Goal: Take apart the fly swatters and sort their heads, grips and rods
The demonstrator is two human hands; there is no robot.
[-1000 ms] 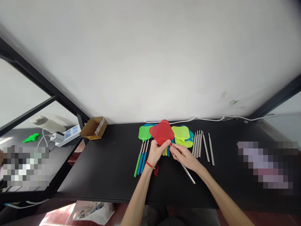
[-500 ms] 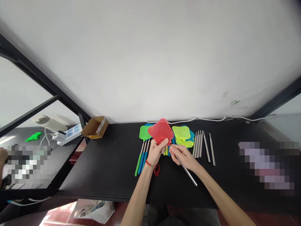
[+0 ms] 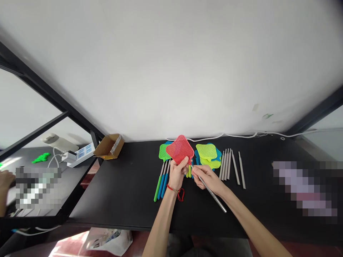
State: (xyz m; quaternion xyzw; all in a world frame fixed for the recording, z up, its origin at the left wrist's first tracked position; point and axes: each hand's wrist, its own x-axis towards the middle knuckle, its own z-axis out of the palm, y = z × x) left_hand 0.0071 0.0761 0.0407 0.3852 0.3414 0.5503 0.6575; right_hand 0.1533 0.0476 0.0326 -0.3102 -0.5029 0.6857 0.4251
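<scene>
Right hand [image 3: 206, 177]: fingers clamped round a slim, shiny metal rod [image 3: 215, 196], slanting over the smooth black bench [image 3: 128, 192]. Left hand [image 3: 177, 175]: fingers pinching the lower corner of a red, perforated, rounded-square swatter head [image 3: 180, 149], raised above bench; rod's thin end at its neck. Beyond: dull-grey tapered tubes [image 3: 235, 167], yellow-green mesh heads [image 3: 207, 151].

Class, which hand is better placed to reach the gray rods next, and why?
Probably the right hand: it is nearer the gray rods, though it grips a metal rod. The left hand is farther off, gripping the red mesh head.
</scene>
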